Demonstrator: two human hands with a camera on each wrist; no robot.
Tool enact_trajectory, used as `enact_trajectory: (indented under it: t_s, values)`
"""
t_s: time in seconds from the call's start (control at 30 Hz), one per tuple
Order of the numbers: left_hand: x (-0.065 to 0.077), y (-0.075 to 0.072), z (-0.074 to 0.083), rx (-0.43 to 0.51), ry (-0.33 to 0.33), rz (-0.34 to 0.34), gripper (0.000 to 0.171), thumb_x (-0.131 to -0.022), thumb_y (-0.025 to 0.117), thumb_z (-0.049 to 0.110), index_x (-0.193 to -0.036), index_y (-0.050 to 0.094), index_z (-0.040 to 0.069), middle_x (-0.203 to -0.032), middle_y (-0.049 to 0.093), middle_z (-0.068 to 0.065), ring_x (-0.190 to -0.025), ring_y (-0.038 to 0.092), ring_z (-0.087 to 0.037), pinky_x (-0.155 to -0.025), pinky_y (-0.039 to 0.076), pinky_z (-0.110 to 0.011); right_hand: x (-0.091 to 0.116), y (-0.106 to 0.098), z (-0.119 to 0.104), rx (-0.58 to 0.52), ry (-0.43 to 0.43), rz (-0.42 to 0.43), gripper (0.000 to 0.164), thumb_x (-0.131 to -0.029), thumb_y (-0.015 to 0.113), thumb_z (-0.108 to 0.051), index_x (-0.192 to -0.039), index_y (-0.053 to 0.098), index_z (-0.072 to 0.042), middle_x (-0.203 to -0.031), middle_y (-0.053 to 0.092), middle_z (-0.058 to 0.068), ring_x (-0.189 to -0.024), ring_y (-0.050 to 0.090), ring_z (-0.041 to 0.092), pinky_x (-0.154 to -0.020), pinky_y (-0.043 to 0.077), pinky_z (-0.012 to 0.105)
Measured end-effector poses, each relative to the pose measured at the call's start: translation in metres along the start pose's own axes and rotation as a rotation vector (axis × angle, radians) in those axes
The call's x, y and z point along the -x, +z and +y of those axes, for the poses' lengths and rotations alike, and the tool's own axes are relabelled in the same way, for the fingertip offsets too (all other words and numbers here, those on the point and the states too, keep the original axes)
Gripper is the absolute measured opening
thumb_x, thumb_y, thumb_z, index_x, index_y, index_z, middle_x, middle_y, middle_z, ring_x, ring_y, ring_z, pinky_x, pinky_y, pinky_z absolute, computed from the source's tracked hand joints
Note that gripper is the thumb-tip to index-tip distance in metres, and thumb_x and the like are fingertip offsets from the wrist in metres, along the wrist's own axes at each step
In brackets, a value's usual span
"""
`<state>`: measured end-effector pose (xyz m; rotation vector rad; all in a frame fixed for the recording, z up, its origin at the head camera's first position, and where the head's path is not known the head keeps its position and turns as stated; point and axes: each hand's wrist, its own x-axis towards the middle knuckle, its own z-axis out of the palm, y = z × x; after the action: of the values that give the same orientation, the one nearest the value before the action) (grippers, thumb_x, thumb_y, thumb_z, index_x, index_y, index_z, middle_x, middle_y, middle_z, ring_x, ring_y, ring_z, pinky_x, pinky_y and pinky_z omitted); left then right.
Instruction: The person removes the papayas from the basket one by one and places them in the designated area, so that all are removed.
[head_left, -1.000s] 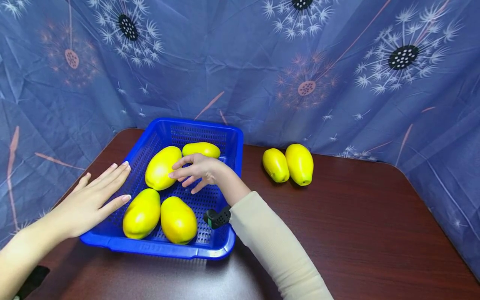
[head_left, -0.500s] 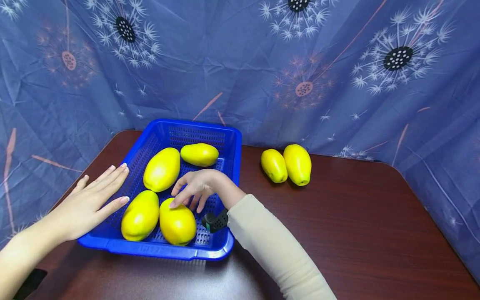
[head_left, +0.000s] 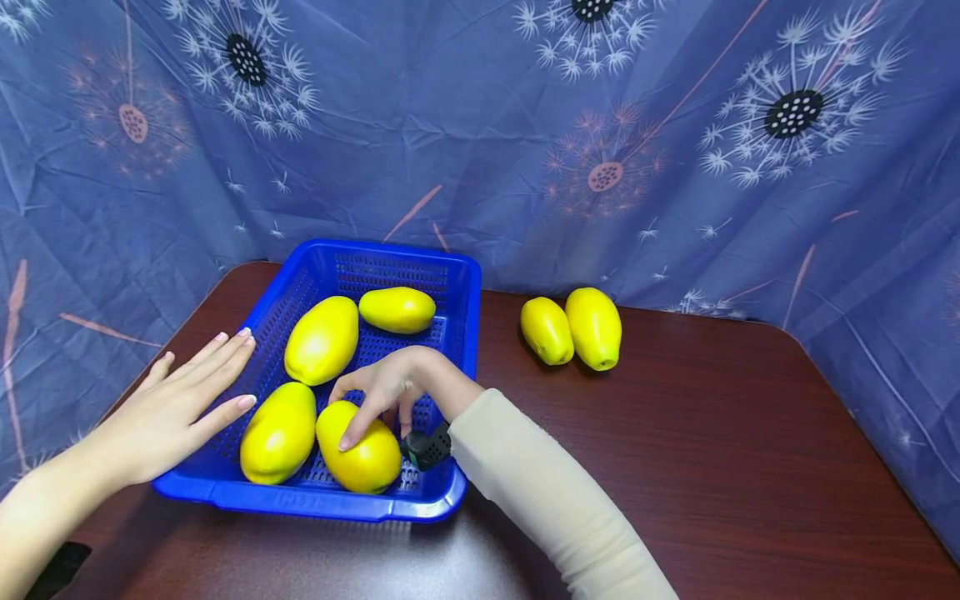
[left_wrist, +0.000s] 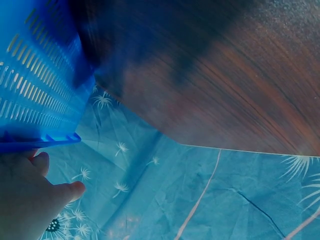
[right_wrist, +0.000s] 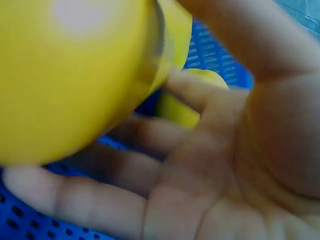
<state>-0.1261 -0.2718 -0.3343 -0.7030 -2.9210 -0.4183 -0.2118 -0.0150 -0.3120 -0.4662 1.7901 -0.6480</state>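
Observation:
In the head view a blue plastic basket [head_left: 315, 502] holds several yellow papayas. My right hand [head_left: 395, 381] grips the front right papaya [head_left: 367, 468], thumb on top and fingers around its far and right sides. The right wrist view shows that papaya [right_wrist: 70, 85] large, with the fingers [right_wrist: 100, 205] curving beneath it. Another papaya [head_left: 279, 433] lies just left of it, and two more, a large papaya [head_left: 322, 340] and a smaller papaya [head_left: 397, 310], lie farther back. My left hand [head_left: 180, 408] rests with straight fingers over the basket's left rim.
Two papayas stand side by side on the brown table [head_left: 712, 442] right of the basket: a smaller papaya [head_left: 547, 331] and a larger papaya [head_left: 594, 329]. A blue dandelion-print cloth [head_left: 465, 125] hangs behind the table and along both sides.
My right hand has moved from the back papayas toward the front right one and closed around it, tilting it slightly. The left hand stays on the rim.

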Motion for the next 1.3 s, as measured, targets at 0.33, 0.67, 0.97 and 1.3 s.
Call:
enact_trajectory:
  t_s: [0.33,0.67,0.97,1.3]
  values:
    - [-0.001,0.002,0.000,0.007,-0.001,-0.005,0.066,-0.097,0.047,0.035,-0.150,0.015,0.014,-0.154,0.018,-0.011,-0.142,0.000,-0.020,-0.104,-0.013,-0.060,0.001,0.002,0.000,0.049,-0.044,-0.063,0.053,-0.075,0.077,-0.014,-0.117,0.046,-0.026,-0.107,0.055,0.006,-0.085,0.059,0.021,-0.056,0.051,0.037]
    - [-0.002,0.001,0.000,0.006,-0.006,-0.017,0.067,-0.097,0.047,0.036,-0.151,0.014,0.013,-0.154,0.017,-0.012,-0.142,-0.001,-0.019,-0.104,-0.013,-0.059,0.004,-0.001,-0.001,-0.062,-0.139,-0.083,0.051,-0.077,0.073,-0.009,-0.117,0.044,-0.018,-0.110,0.058,0.000,-0.091,0.060,0.018,-0.065,0.054,0.040]
    - [-0.002,-0.001,-0.001,0.007,-0.005,-0.018,0.067,-0.097,0.047,0.035,-0.150,0.015,0.013,-0.154,0.017,-0.012,-0.142,-0.001,-0.020,-0.104,-0.013,-0.060,0.012,-0.008,-0.009,-0.210,-0.266,-0.032,0.053,-0.082,0.067,-0.005,-0.126,0.041,-0.015,-0.116,0.056,0.001,-0.095,0.056,0.017,-0.072,0.054,0.041]
    - [-0.001,-0.002,-0.002,0.013,0.005,-0.014,0.067,-0.097,0.047,0.034,-0.151,0.014,0.014,-0.155,0.015,-0.011,-0.142,-0.002,-0.018,-0.104,-0.015,-0.059,0.055,-0.032,-0.011,-0.528,-0.534,0.129,0.051,-0.087,0.056,-0.001,-0.133,0.035,-0.011,-0.118,0.054,0.014,-0.099,0.056,0.026,-0.078,0.051,0.051]
